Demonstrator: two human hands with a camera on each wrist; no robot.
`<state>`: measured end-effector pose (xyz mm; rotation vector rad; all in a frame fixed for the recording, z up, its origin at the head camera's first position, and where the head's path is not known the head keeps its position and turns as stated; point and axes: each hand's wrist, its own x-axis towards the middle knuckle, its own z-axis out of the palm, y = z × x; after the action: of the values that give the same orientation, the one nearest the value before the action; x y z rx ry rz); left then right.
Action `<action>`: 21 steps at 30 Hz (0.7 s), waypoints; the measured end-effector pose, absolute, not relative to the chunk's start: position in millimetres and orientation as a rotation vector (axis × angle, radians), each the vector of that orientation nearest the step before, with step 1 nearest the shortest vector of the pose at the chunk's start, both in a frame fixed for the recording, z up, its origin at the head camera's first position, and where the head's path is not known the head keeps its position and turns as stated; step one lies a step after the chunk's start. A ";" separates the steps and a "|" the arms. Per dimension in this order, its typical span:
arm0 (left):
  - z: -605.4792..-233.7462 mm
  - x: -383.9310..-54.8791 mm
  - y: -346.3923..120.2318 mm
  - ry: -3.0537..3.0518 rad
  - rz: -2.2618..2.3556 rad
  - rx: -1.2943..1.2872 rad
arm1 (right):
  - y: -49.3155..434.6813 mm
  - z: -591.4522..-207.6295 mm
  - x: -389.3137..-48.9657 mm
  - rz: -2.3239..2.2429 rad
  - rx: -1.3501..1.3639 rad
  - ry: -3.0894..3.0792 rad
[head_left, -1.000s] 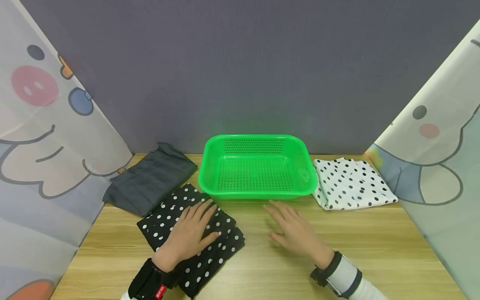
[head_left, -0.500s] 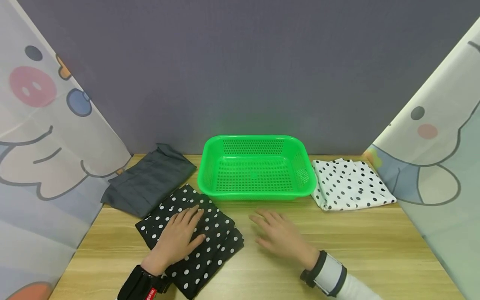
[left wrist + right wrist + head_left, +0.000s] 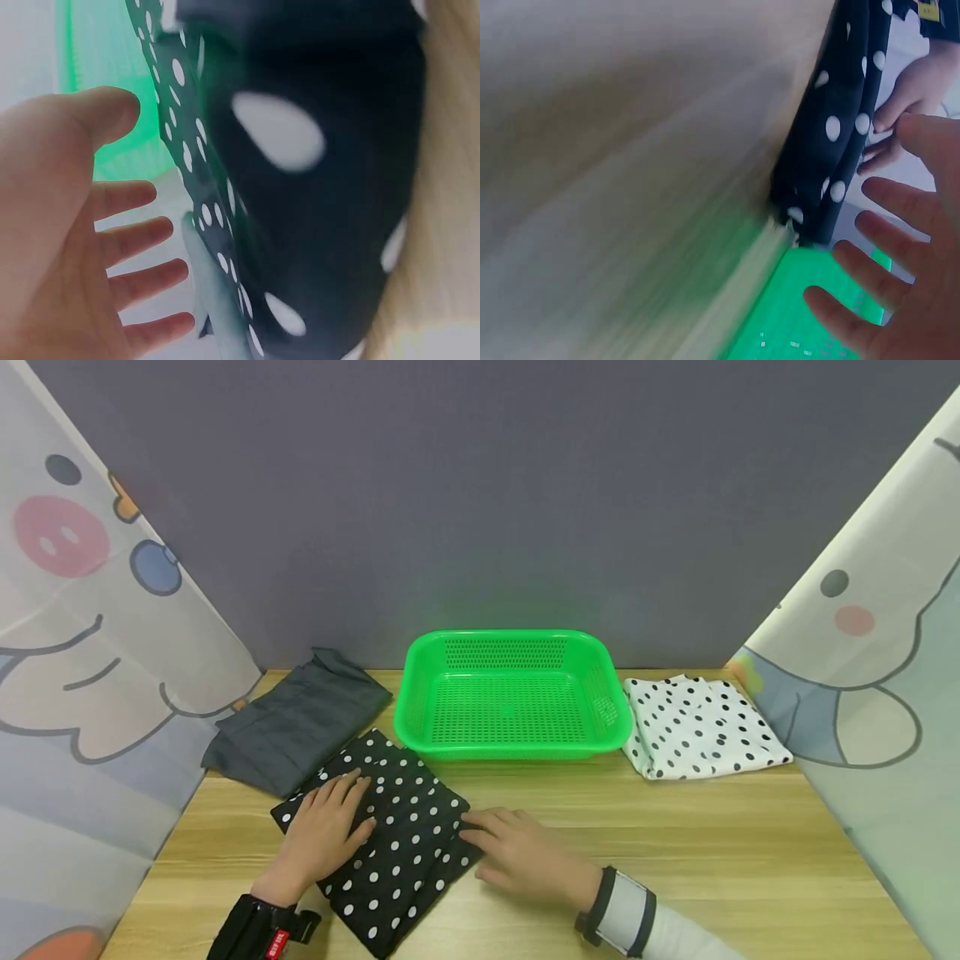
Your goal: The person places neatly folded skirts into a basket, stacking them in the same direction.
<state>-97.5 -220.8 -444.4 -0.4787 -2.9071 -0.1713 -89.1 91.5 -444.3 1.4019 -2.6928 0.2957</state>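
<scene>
A folded black cloth with white polka dots (image 3: 408,827) lies at a slant on the table. Over its left part is my left hand (image 3: 318,831), fingers spread and fairly straight; the left wrist view shows a gap between the fingers and the dotted fabric (image 3: 322,210). My right hand (image 3: 525,852) reaches in from the right, its fingertips overlapping the cloth's right corner in the head view. In the right wrist view that hand's fingers (image 3: 889,240) are spread beside the cloth's folded edge (image 3: 832,127), gripping nothing.
A green plastic basket (image 3: 513,752) stands against the grey back wall. To its left lies a folded dark grey cloth (image 3: 303,722), touching the black one; to its right, a folded white cloth with black dots (image 3: 697,731). Printed side panels (image 3: 862,693) bound the wooden table (image 3: 675,827).
My left hand has slid left and toward me across the black dotted cloth. My right hand has moved left and nearer, from in front of the basket to the cloth's right corner.
</scene>
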 end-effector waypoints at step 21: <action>-452.8 -101.9 -240.6 -3.074 -0.233 -0.404 | 63.1 -453.7 -77.1 0.128 1.579 -2.566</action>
<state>-101.9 -240.6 -452.8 -0.4041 -3.0743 -0.2332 -77.1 63.1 -453.7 1.5788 -2.5658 0.1280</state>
